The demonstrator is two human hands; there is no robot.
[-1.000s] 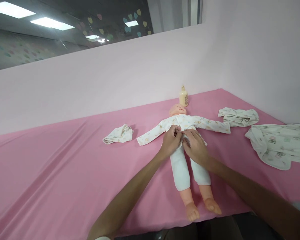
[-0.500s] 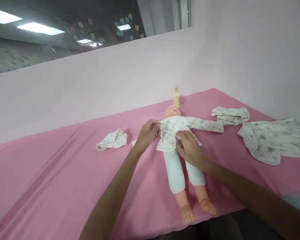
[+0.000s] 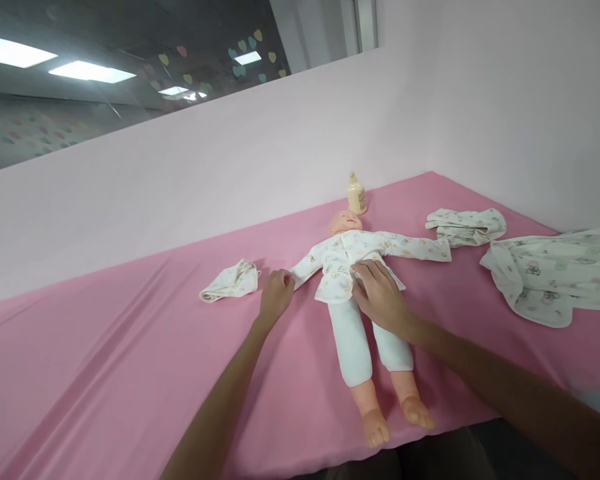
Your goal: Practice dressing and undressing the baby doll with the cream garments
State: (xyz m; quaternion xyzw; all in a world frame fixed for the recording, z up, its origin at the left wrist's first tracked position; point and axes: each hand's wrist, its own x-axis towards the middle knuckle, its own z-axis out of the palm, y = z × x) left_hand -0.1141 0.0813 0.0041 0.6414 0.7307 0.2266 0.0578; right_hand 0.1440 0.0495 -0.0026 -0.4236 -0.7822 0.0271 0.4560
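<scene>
A baby doll (image 3: 357,333) lies on its back on the pink sheet (image 3: 105,373), head toward the wall, wearing a white printed shirt (image 3: 340,257) and white trousers, bare feet near the front edge. My left hand (image 3: 276,295) is closed around the end of the shirt's left sleeve, out to the side of the doll. My right hand (image 3: 380,297) rests on the shirt's hem at the doll's waist, fingers pressed together on the cloth.
A cream bottle (image 3: 357,195) stands behind the doll's head by the pink wall. A small crumpled cloth (image 3: 230,281) lies left of the doll. A folded garment (image 3: 467,223) and a larger printed garment (image 3: 550,277) lie at the right.
My left hand left the doll's chest and moved left and down to the sleeve end, which now lies stretched out sideways. My right hand stayed at the waist.
</scene>
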